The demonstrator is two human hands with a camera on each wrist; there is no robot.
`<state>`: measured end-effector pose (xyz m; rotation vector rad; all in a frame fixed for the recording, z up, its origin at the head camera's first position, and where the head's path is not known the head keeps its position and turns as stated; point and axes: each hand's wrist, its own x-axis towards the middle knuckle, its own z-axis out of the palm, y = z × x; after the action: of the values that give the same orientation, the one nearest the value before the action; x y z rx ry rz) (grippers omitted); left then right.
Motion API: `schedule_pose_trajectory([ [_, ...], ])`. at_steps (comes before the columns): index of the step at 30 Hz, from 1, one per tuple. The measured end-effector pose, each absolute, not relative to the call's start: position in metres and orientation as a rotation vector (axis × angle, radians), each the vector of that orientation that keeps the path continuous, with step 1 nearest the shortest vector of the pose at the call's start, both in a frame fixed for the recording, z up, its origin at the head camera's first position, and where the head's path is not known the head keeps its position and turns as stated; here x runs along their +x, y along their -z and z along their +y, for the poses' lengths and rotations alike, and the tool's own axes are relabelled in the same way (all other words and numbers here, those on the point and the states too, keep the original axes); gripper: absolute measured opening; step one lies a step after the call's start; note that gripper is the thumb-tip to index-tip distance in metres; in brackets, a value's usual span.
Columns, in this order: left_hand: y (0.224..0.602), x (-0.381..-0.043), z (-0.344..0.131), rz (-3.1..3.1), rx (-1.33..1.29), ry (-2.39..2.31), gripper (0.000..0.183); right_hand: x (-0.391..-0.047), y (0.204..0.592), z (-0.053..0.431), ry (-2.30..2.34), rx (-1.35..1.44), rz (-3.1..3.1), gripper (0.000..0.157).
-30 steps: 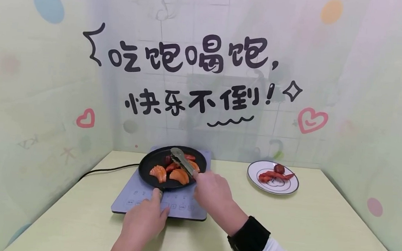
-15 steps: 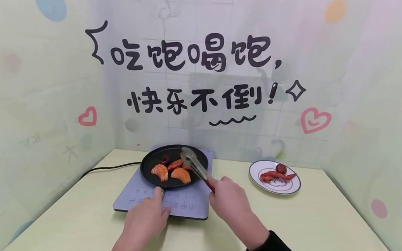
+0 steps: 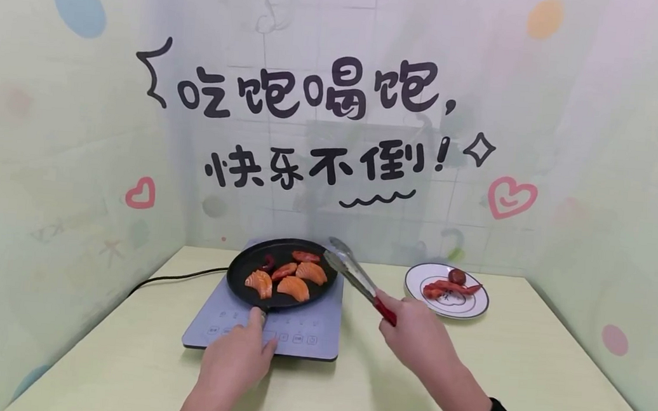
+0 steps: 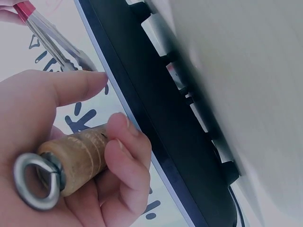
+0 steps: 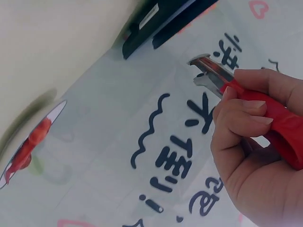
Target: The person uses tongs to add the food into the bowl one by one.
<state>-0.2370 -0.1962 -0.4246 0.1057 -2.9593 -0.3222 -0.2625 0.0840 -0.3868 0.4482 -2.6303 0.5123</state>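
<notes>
My left hand [image 3: 238,355] holds the frying pan's handle, its fingers curled round the wooden grip [image 4: 80,158] with a metal ring at its end. The round black pan [image 3: 242,269] carries several orange salmon-like slices [image 3: 293,288] and red pieces [image 3: 306,256]. With my right hand [image 3: 420,333] I grip metal tongs [image 3: 358,279] by their red handles [image 5: 279,123]. The tongs' tips are parted with nothing between them, and they overlap the pan's right rim in the head view.
Under the pan is a grey-blue induction cooker [image 3: 202,330], its black cord [image 3: 177,278] running left. To the right stands a white dark-rimmed plate [image 3: 416,293] with red food pieces [image 3: 450,289] on it. Printed walls [image 3: 327,224] enclose the table's back and sides.
My right hand has drawn the tongs from over the food to the pan's right rim, uncovering the slices beneath. My left hand has stayed on the pan handle.
</notes>
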Motion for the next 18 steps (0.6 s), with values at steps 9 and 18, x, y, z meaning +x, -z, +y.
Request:
schedule_pose_trajectory([
  [9, 0.424, -0.237, -0.196, -2.978, 0.114, 0.316, 0.061, -0.273, 0.366, 0.120, -0.585, 0.341, -2.633, 0.047],
  [18, 0.424, -0.238, -0.197, -2.975, 0.113, 0.307, 0.061, -0.276, 0.354, 0.150, -0.597, 0.268, -2.601, 0.046],
])
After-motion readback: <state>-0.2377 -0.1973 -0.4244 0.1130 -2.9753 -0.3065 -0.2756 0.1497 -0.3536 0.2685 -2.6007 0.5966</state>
